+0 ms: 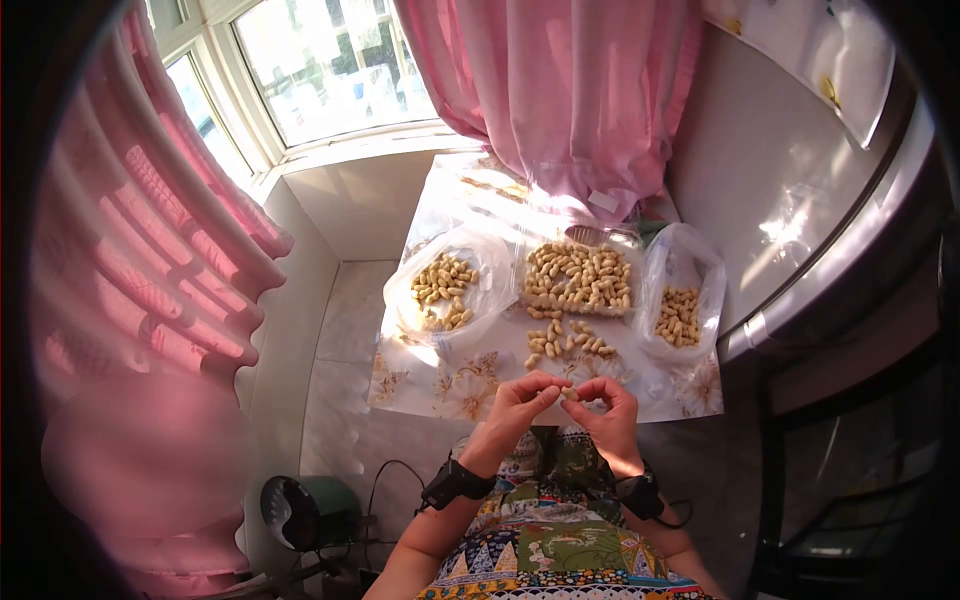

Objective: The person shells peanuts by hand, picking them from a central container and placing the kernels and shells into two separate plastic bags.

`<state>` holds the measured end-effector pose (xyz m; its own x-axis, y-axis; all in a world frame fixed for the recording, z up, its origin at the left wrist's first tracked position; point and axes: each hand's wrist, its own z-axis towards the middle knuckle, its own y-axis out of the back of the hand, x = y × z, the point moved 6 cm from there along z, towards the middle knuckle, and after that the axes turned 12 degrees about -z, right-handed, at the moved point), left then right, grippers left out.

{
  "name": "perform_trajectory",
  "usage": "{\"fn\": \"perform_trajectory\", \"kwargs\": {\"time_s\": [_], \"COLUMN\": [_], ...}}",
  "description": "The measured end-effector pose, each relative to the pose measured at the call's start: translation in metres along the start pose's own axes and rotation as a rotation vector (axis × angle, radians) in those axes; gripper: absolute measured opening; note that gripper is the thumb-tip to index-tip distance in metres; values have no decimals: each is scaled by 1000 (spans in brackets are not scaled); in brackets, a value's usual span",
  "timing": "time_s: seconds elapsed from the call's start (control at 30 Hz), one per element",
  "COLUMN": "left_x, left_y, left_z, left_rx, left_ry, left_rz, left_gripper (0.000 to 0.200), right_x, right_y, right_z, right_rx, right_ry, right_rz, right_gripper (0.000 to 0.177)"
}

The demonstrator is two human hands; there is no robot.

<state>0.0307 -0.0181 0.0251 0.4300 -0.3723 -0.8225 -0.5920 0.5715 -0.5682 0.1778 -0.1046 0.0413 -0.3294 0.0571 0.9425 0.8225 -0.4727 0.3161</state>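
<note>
Just above the table's front edge, my left hand (522,402) and my right hand (611,412) meet, both closed in a pinch. Between their fingertips is a small pale peanut (570,393), partly covered by the fingers. Beyond them, a loose pile of unshelled peanuts (545,341) lies on the tablecloth. Behind that pile stands a clear plastic container (527,300) heaped with peanuts. A white plastic bag (487,290) with peanuts inside sits open at the left. Another plastic bag (708,300) holding peanuts is at the right.
A flowered tablecloth (420,388) covers the table. Pink curtains (560,90) hang at the back and left, beside a bright window (330,75). A dark green round object (325,510) stands on the floor at the lower left, with a black cable near it.
</note>
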Motion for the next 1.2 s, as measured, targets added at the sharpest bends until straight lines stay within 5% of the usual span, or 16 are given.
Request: {"fn": "perform_trajectory", "kwargs": {"time_s": [0.87, 1.07, 1.2], "left_x": [4, 13, 10], "left_y": [-3, 33, 43], "left_z": [4, 9, 12], "left_rx": [-4, -212, -300], "left_ry": [17, -127, -129], "left_rz": [-97, 272, 168], "left_gripper": [16, 14, 14], "right_x": [-11, 10, 21], "right_y": [-10, 25, 53], "right_z": [-1, 49, 97], "right_rx": [169, -67, -204], "right_ry": [-111, 128, 212], "right_rz": [304, -64, -161], "right_gripper": [23, 20, 19]}}
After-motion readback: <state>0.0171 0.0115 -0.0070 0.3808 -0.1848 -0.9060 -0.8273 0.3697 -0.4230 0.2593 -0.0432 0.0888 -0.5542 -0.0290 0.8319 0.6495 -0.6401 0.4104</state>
